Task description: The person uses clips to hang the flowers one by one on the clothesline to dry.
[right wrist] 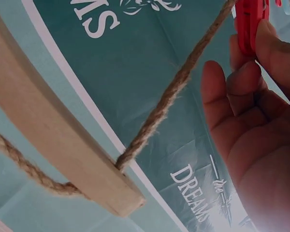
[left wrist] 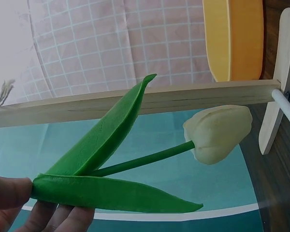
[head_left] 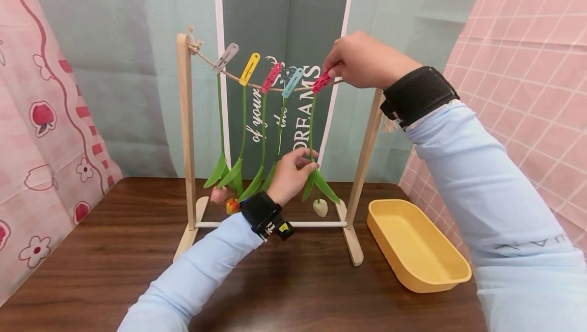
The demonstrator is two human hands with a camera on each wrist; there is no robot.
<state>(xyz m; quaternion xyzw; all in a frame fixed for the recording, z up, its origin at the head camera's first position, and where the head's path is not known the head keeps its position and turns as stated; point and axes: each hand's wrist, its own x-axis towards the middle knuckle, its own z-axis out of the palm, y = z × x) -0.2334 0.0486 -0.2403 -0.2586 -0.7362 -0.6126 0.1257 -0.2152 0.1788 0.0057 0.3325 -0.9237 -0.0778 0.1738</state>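
A white artificial tulip (head_left: 320,208) hangs head-down at the right end of the jute rope (head_left: 236,78). My right hand (head_left: 367,62) pinches a red clothespin (head_left: 322,82) on the rope at the top of its stem; the right wrist view shows thumb and fingertips on that clothespin. Lower down, my left hand (head_left: 290,176) pinches the same tulip where its green leaves (left wrist: 111,130) meet the stem, thumb on one side and fingers on the other. Grey (head_left: 225,58), yellow (head_left: 249,69), pink (head_left: 271,78) and blue (head_left: 292,83) clothespins hold more upside-down tulips to the left.
The rope is strung between two posts of a wooden stand (head_left: 185,133) with a white crossbar (head_left: 316,224). A yellow basin (head_left: 373,215) sits right of the stand on the brown table (head_left: 298,281). A green lettered curtain (head_left: 257,6) hangs behind.
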